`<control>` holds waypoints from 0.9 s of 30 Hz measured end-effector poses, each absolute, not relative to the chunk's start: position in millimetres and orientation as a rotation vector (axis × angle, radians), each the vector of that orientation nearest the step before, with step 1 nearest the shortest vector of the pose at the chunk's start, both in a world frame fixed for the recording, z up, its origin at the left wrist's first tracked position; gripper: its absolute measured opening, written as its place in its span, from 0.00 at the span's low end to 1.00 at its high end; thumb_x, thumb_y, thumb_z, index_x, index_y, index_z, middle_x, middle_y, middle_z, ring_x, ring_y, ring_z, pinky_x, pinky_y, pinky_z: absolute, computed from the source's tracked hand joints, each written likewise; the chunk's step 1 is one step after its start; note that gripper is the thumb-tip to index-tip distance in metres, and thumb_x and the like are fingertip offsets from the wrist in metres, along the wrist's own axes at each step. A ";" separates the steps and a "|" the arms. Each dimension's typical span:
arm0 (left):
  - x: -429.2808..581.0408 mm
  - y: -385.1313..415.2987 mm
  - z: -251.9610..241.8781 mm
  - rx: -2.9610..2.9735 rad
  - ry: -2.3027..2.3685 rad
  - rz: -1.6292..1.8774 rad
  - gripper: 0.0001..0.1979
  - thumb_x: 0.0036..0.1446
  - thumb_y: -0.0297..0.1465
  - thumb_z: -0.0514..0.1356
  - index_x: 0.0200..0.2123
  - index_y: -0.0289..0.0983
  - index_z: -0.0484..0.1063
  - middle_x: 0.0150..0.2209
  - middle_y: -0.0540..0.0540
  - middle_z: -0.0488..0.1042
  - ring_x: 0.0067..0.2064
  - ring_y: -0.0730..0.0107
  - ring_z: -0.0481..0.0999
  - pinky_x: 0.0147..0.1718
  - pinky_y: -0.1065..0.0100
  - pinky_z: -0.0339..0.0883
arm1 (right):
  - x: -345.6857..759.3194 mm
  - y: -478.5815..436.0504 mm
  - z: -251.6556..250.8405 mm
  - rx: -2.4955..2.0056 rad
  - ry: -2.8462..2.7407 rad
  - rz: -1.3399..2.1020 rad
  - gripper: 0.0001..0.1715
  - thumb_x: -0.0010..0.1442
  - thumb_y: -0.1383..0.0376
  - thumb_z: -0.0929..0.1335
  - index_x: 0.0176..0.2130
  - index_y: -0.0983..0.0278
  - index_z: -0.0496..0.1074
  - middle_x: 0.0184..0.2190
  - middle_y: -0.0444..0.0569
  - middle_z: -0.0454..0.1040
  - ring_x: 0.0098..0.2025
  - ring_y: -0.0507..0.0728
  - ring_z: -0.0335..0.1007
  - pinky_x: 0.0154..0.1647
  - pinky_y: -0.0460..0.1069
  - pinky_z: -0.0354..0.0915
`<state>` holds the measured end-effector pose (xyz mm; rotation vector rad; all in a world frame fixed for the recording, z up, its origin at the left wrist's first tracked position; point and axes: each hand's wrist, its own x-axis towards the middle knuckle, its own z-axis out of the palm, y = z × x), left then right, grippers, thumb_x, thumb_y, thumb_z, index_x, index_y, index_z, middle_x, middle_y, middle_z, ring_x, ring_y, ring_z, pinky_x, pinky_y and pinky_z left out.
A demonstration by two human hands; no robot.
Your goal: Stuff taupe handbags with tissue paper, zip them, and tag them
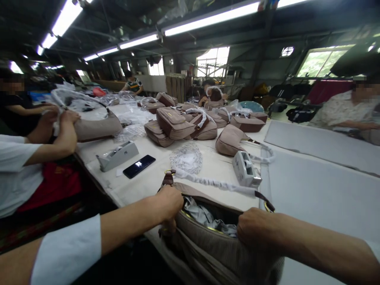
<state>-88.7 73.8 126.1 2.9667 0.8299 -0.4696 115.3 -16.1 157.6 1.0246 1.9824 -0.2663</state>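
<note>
A taupe handbag (213, 249) is at the table's near edge, its zipped mouth spread open toward me. Crumpled grey stuffing (204, 215) shows inside. My left hand (170, 204) is closed on the bag's left end, below the brown strap tab and its gold ring. At the other end, my right hand (257, 229) grips the rim of the opening, its fingertips hidden in the bag. The wrapped shoulder strap (213, 182) lies across the table behind the opening.
Beyond the bag are a tape dispenser (246, 170), a phone (139, 166), a second tape dispenser (118, 155) and a bundle of thin strings (187, 157). Several finished handbags (175, 122) are piled farther back. At left, a co-worker's hands (67, 118) hold another bag.
</note>
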 end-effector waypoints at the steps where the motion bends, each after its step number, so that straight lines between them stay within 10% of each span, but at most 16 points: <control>1: -88.1 73.1 131.3 2.981 0.800 -0.478 0.21 0.34 0.37 0.71 0.32 0.32 0.73 0.33 0.37 0.74 0.36 0.51 0.73 0.36 0.57 0.68 | 115.9 -14.0 158.6 1.028 1.942 -0.268 0.14 0.44 0.59 0.74 0.29 0.67 0.78 0.22 0.51 0.75 0.23 0.58 0.70 0.16 0.47 0.51; 6: -88.9 60.7 138.5 3.208 0.446 -0.301 0.29 0.40 0.38 0.68 0.46 0.31 0.69 0.48 0.34 0.69 0.46 0.49 0.70 0.39 0.57 0.69 | 117.5 -12.5 146.1 1.114 2.247 -0.127 0.25 0.42 0.63 0.75 0.42 0.66 0.74 0.32 0.54 0.76 0.26 0.61 0.74 0.16 0.49 0.53; 10: -79.9 54.6 111.6 3.115 0.434 -0.741 0.06 0.47 0.30 0.62 0.27 0.32 0.76 0.27 0.40 0.75 0.28 0.58 0.72 0.25 0.63 0.65 | 114.9 -14.5 122.1 0.915 2.337 -0.210 0.14 0.48 0.67 0.72 0.38 0.62 0.74 0.25 0.48 0.77 0.24 0.60 0.74 0.16 0.48 0.51; 14: -74.5 57.0 109.4 3.090 0.465 -0.801 0.09 0.50 0.30 0.60 0.21 0.34 0.74 0.19 0.43 0.72 0.19 0.64 0.68 0.18 0.66 0.56 | 106.9 -17.6 122.1 0.849 2.143 -0.215 0.15 0.42 0.65 0.76 0.33 0.65 0.76 0.28 0.51 0.78 0.27 0.61 0.75 0.17 0.48 0.55; 20: -101.8 57.9 135.5 3.353 0.318 -0.216 0.07 0.57 0.30 0.56 0.34 0.34 0.72 0.37 0.40 0.75 0.41 0.55 0.72 0.42 0.57 0.64 | 124.4 -41.8 142.2 1.062 2.183 0.040 0.13 0.51 0.74 0.68 0.39 0.69 0.74 0.26 0.56 0.76 0.29 0.64 0.74 0.31 0.55 0.65; 27: -84.2 46.7 108.0 3.173 0.584 -0.875 0.04 0.40 0.20 0.63 0.19 0.33 0.74 0.19 0.41 0.74 0.23 0.60 0.73 0.26 0.63 0.66 | 137.8 -44.8 106.0 1.136 2.373 -0.116 0.09 0.48 0.76 0.68 0.31 0.66 0.75 0.26 0.50 0.77 0.24 0.58 0.72 0.22 0.49 0.59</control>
